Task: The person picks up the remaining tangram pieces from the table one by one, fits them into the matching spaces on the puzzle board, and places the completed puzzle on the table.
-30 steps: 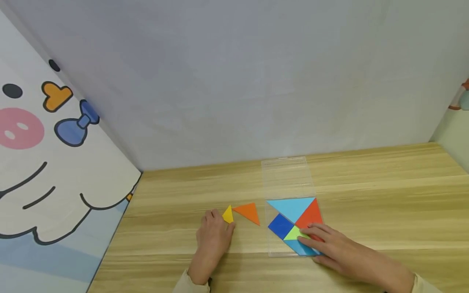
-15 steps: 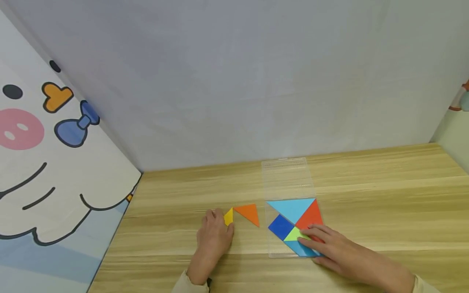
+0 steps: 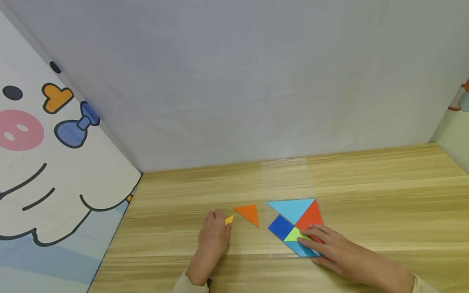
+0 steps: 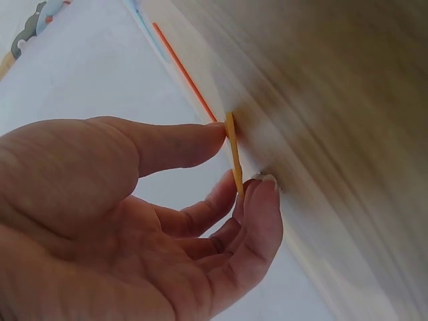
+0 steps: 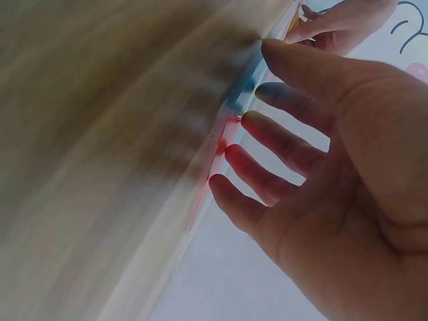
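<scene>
My left hand [image 3: 213, 237] pinches a yellow tangram piece [image 4: 234, 150] between thumb and fingers; the left wrist view shows it edge-on, just over the table. In the head view only a corner of it shows past the fingers. An orange triangle [image 3: 250, 214] lies just right of that hand. My right hand [image 3: 338, 252] rests its spread fingers on the tangram pieces in a clear plastic tray [image 3: 272, 250]. Among these are a light blue triangle [image 3: 293, 208], a red triangle [image 3: 309, 215], a dark blue square [image 3: 281, 227], a green triangle [image 3: 293, 235] and a mid-blue piece [image 3: 302, 249], partly covered.
A clear ribbed plastic panel [image 3: 288, 179] extends behind the tray. The wooden table [image 3: 176, 195] ends at a pale cloth backdrop [image 3: 256, 81]. At the left stands a printed cartoon panel [image 3: 55, 175].
The yellow piece has turned and drawn down, away from the orange triangle's tip, with my left hand gripping it. My right hand has stayed on the pieces.
</scene>
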A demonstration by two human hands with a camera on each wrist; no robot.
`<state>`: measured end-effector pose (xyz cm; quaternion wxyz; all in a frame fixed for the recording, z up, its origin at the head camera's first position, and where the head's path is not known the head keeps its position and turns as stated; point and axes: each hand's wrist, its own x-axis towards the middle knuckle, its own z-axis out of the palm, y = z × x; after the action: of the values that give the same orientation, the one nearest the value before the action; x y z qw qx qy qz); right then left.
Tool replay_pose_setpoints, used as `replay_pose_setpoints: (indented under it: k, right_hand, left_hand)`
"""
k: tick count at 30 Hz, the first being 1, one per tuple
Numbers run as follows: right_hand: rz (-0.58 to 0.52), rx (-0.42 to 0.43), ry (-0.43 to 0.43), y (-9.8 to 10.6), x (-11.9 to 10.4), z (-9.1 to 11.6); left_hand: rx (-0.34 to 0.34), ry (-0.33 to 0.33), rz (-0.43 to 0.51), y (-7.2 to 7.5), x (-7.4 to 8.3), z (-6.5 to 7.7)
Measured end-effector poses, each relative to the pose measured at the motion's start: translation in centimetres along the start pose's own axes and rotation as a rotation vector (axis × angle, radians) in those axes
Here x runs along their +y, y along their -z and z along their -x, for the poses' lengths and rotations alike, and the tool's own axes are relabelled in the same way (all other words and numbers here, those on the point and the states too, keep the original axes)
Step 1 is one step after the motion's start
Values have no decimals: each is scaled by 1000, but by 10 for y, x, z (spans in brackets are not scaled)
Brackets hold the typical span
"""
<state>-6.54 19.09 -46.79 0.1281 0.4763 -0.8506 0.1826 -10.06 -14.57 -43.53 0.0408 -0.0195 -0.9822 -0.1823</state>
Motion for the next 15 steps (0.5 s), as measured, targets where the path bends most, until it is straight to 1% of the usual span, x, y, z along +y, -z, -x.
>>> replay_pose_setpoints:
  k: [9, 15]
  right_hand:
    - [-16, -32, -25, 2, -1, 0]
    - [4, 20, 4, 1, -2, 0]
  left_hand:
    - [25, -96, 98, 2, -3, 1]
    - [39, -190, 116, 2, -5, 1]
